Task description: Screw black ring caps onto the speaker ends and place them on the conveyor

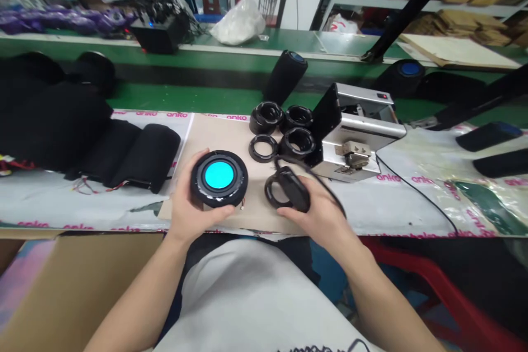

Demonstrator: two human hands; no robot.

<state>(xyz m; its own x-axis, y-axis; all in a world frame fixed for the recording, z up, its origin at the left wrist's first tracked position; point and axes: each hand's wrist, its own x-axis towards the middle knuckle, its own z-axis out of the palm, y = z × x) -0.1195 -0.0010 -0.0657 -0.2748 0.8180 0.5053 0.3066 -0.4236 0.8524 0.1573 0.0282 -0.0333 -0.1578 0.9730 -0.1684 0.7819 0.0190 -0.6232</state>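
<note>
My left hand point(192, 201) grips a round black speaker unit point(206, 187) with a bright cyan centre point(219, 175), holding it flat on the beige cardboard sheet point(251, 143). Short wires show at the unit's lower right edge. My right hand point(317, 220) is shut on a black plastic loop-shaped part point(286, 190), and a thin black cable point(317, 173) arcs from it over the hand. Several glossy black rings point(296, 143) lie just beyond, close to the right hand.
A silver metal machine point(355, 146) stands on the bench to the right. Black fabric cylinder sleeves point(142, 157) lie at left. An upright black cylindrical speaker point(284, 77) stands behind the rings. A cardboard box point(82, 286) sits at lower left, and a red chair frame point(445, 286) at lower right.
</note>
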